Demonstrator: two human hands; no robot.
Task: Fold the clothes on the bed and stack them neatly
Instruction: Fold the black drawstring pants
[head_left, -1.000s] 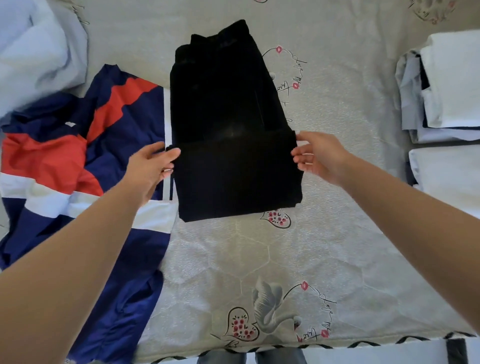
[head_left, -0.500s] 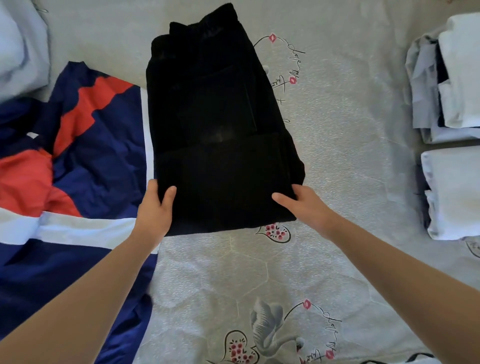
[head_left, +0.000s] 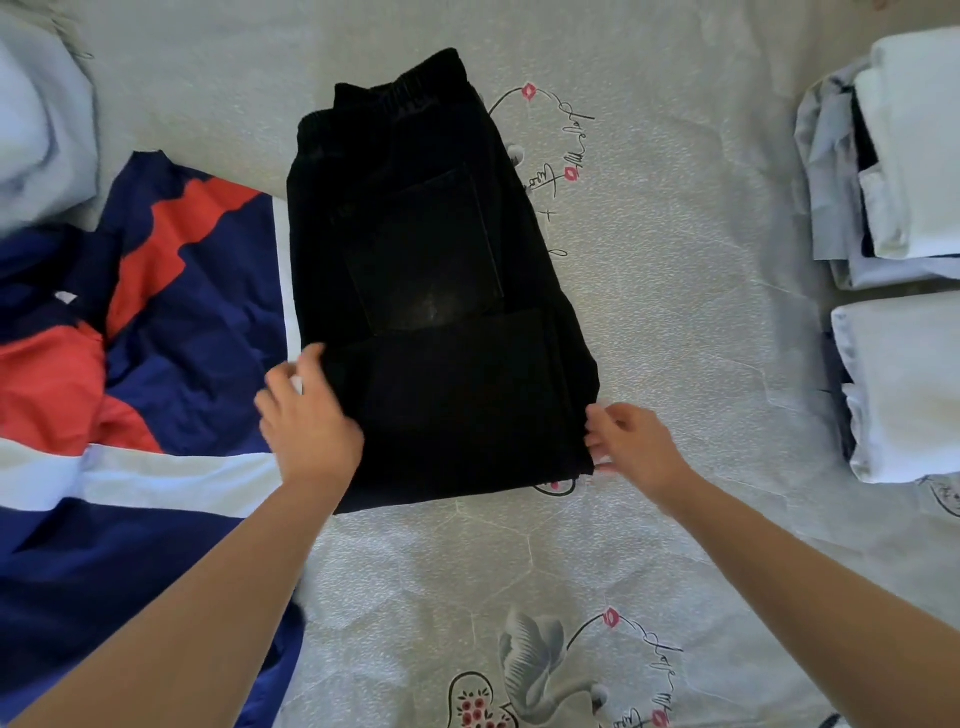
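Black trousers lie folded in the middle of the bed, waistband at the far end and the lower part doubled up toward me. My left hand lies on their left edge, fingers spread and blurred, reaching over onto the jacket's white stripe. My right hand is at the near right edge, its fingers curled against the cloth there. A navy, red and white jacket lies spread out unfolded to the left, touching the trousers.
Two stacks of folded white and pale blue clothes sit at the right: a far stack and a near stack. A pale blue garment is heaped at the far left. The patterned bedsheet lies bare between the trousers and the stacks.
Both hands left the near corners of the trousers and moved up to their sides. The left hand slid up along the left edge; the right hand's fingers curled at the right edge.
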